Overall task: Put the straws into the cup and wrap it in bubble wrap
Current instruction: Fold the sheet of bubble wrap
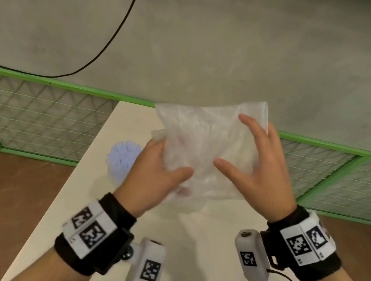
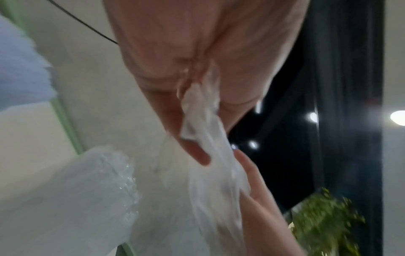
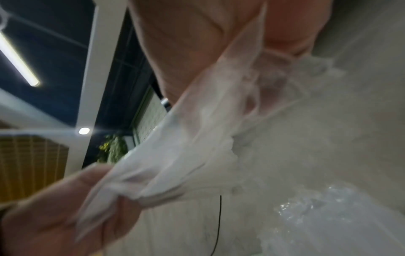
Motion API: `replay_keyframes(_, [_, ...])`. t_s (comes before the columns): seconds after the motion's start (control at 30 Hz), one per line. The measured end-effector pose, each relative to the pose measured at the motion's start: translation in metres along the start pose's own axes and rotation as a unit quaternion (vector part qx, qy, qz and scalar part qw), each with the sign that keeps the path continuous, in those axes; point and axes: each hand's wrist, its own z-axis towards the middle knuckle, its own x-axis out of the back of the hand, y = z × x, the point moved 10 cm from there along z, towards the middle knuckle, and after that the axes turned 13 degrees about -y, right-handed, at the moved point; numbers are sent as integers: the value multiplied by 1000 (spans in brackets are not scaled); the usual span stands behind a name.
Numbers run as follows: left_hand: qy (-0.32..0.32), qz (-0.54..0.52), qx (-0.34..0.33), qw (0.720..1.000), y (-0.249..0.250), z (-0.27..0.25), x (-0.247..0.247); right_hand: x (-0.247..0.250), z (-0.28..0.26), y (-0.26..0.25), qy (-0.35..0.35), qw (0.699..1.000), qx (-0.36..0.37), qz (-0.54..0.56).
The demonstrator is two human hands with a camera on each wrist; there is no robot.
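- One bundle of pale blue straws (image 1: pixel 122 158) is seen at the left on the surface (image 1: pixel 198 248).
- One bubble wrap sheet (image 1: pixel 205 143) is pinched by the left hand (image 1: pixel 158 174) above the surface.
- The right hand (image 1: pixel 260 171) is spread, fingers straight against the sheet.

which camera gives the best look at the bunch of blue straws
The head view: the blue straws stand as a whole bunch left of the left hand. The left wrist view catches only a blurred blue edge; the right wrist view shows none.

Blurred bubble wrap (image 3: pixel 197 138) stretches between both hands, left hand (image 3: pixel 54 216) gripping its bunched end.
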Motion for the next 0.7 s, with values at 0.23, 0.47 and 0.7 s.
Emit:
replay_keyframes(0.23, [35,201,-66,977,24,-2,-27,-26,-2,-27,-28,978,-30,-203])
replay_keyframes(0.47, [-22,134,-93,986,22,-4,-32,-43,-19,-52,-150,973,63,162])
replay_keyframes(0.7, [-105,129,-70,984,8,-16,-31,-16,-8,-48,-177,963,85,188])
